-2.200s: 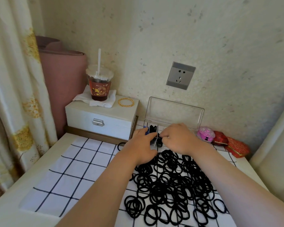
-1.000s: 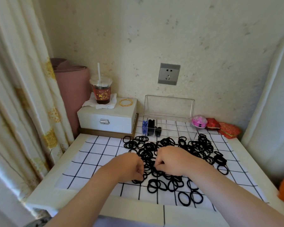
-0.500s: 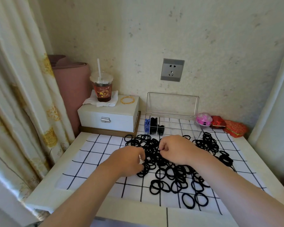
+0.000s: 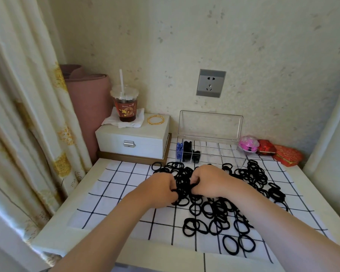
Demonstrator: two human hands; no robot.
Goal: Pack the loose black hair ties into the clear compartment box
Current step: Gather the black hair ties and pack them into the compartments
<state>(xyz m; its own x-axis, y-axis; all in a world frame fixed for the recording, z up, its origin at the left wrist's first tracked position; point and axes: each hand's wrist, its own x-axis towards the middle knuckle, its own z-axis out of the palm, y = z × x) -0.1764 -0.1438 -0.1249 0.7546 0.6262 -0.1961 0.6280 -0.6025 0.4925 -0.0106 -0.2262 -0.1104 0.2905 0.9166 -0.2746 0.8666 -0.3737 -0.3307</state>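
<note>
Head view: my left hand (image 4: 159, 188) and right hand (image 4: 210, 182) both pinch a bunch of hair ties (image 4: 220, 209) from the heap on the desk (image 4: 98, 228). The box (image 4: 210, 152) behind holds ties in just a couple of left compartments, so I judge most packing remains.

1. The scene is evenly bright with soft daylight; no lamp is in view.
2. The curtain (image 4: 18, 107) at the left glows pale, washed out in its upper folds.
3. Shadows are faint and soft: a weak one lies under the left hand (image 4: 157, 190) and the right hand (image 4: 210, 181) on the checked cloth (image 4: 114, 185).
4. The lid of the clear compartment box (image 4: 210, 124) shows mild glare along its edges.
5. Wide-angle distortion bends the curtain and the wall edges near the frame borders.
6. The forearms at the bottom and the frame's corners look soft; the centre is fairly sharp.
</note>
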